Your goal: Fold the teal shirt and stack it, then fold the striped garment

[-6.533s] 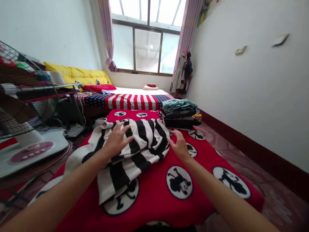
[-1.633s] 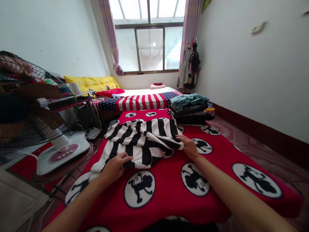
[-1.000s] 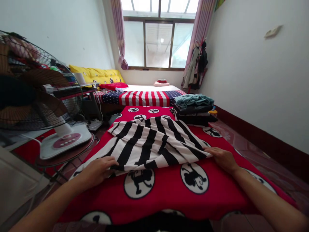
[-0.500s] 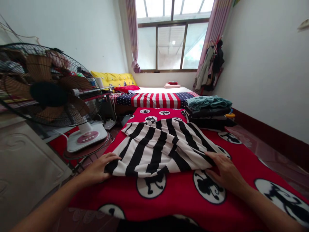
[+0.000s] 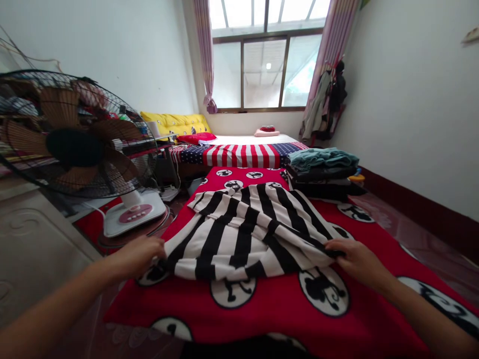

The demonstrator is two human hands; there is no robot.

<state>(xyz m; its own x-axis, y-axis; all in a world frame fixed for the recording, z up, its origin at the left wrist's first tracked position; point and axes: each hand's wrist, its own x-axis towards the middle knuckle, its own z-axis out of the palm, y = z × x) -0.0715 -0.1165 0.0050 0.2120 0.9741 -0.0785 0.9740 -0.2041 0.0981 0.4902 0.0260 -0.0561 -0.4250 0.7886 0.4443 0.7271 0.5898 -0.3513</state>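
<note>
Blanket (image 5: 269, 309), red with black monkey circles, covers the whole surface in front. On its middle lies the black-and-white striped garment (image 5: 243, 229), spread flat with some folds. An electric fan (image 5: 75, 144) stands to the left, and a stack of folded clothes (image 5: 322, 172) sits at the far right edge. The left hand (image 5: 136, 257) pinches the near left corner of the garment. The right hand (image 5: 355, 259) grips its near right edge with closed fingers.
</note>
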